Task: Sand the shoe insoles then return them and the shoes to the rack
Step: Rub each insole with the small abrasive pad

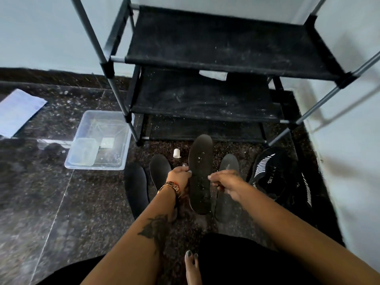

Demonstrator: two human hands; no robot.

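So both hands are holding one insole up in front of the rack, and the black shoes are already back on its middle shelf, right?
Not quite. The head view shows both hands, left and right, holding the insole, but the black shoes lie on the floor, right of the rack, not on its shelf.

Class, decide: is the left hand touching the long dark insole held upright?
Touching. The head view shows the left hand gripping the long dark insole's left edge.

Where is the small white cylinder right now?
In the head view, the small white cylinder stands on the floor in front of the rack, just left of the raised insole.
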